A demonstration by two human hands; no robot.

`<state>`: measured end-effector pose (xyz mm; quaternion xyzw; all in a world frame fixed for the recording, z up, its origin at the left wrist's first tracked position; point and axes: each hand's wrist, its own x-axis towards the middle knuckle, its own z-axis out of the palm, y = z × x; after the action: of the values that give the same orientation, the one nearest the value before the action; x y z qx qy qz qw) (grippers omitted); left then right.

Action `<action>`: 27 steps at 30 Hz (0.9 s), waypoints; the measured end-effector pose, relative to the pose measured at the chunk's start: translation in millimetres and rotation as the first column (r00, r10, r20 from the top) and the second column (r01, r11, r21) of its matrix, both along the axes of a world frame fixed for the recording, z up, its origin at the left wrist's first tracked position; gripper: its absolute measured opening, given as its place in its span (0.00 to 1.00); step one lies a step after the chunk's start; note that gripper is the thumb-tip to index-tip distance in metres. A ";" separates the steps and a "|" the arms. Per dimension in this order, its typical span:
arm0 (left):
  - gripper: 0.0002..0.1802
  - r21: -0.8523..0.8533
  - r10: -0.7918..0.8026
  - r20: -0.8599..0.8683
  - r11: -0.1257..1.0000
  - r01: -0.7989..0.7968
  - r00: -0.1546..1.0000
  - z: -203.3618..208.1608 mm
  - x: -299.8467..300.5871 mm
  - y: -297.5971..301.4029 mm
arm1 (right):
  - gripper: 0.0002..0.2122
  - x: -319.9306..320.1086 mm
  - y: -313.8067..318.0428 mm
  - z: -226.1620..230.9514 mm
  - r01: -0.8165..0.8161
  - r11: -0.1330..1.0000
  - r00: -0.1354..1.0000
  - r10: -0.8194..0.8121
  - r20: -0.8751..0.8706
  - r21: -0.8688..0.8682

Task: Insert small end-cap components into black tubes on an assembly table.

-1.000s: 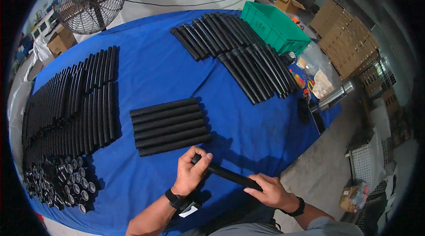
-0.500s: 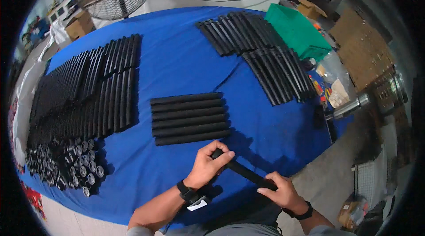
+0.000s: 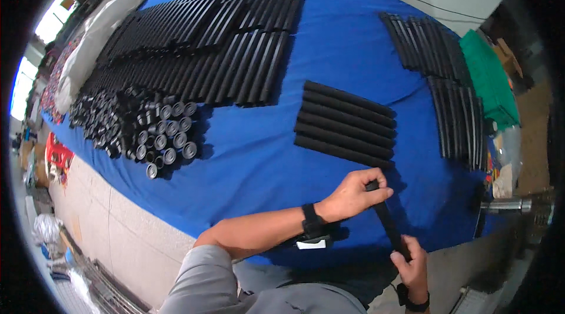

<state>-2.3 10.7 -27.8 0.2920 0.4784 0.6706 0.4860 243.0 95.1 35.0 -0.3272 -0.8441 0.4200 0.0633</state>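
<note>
A black tube (image 3: 386,220) is held between my two hands near the table's front edge. My left hand (image 3: 358,195) pinches its far end between thumb and fingers. Round the near end my right hand (image 3: 413,264) is closed. Just beyond my left hand, several similar black tubes (image 3: 347,123) lie side by side in a short row. Both wrists wear dark bands. The tube's end faces are mostly hidden by my fingers.
A blue cloth (image 3: 247,155) covers the table. Many black tubes (image 3: 253,70) lie at the far left, with a heap of short black round caps (image 3: 168,140) before them. More black tubes (image 3: 450,108) lie at right, beside a green crate (image 3: 485,78) and a metal cylinder (image 3: 506,205).
The view has swung left, so the table's things appear farther right. Both hands still hold the tube, which now slants more steeply in the picture.
</note>
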 end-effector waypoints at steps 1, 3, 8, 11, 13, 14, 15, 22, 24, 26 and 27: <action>0.10 -0.008 0.016 -0.001 1.000 -0.016 1.000 1.3 -0.5 1.4 | 0.11 1.8 0.2 -2.1 -0.016 1.000 1.000 0.016 -0.001 -0.008; 0.10 0.033 -0.017 0.025 0.999 0.016 1.000 3.1 -1.6 2.4 | 0.12 5.8 3.0 -3.1 0.164 0.986 0.978 -0.164 0.128 0.011; 0.09 0.087 -0.011 0.027 0.996 0.009 1.000 -1.6 0.4 2.9 | 0.10 4.3 10.8 9.8 0.308 0.724 0.951 -0.238 0.195 -0.618; 0.10 0.121 0.064 -0.066 0.991 -0.056 0.996 -7.1 1.0 5.6 | 0.13 -5.7 -3.4 1.8 0.130 0.973 0.991 -0.119 0.067 -0.192; 0.11 0.119 0.090 -0.084 0.990 -0.080 0.992 -8.8 2.3 6.3 | 0.17 -0.5 -4.4 2.7 0.081 0.993 0.987 -0.068 0.147 -0.088; 0.11 0.130 0.097 -0.106 0.988 -0.083 0.990 -7.6 2.4 7.6 | 0.17 10.7 -1.4 -10.8 0.082 0.996 0.992 -0.084 0.094 0.024; 0.12 0.142 0.104 -0.128 0.986 -0.086 0.986 -6.7 2.2 7.6 | 0.17 21.2 2.7 -22.5 0.089 0.987 0.995 -0.095 0.038 0.136; 0.11 0.104 0.124 -0.111 0.988 -0.112 0.986 -6.6 1.8 6.4 | 0.15 9.9 2.9 -9.1 -0.069 0.952 0.995 0.045 0.084 0.298; 0.11 0.118 0.095 -0.041 0.989 -0.090 0.995 1.8 -0.5 1.8 | 0.13 13.6 16.1 5.3 0.158 0.832 0.983 -0.081 0.166 -0.532; 0.10 0.143 0.056 0.025 0.988 -0.059 0.998 -0.5 0.1 2.7 | 0.12 6.1 9.9 12.5 0.182 0.821 0.980 -0.105 0.171 -0.541; 0.10 0.173 0.122 -0.052 0.979 -0.111 0.991 -10.1 2.7 7.5 | 0.11 -2.1 3.2 15.8 0.206 0.811 0.976 -0.130 0.175 -0.548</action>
<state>0.4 18.2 -37.9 0.3246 0.4509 0.7266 0.4041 240.9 98.3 50.7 -0.4313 -0.6528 0.6205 -0.0539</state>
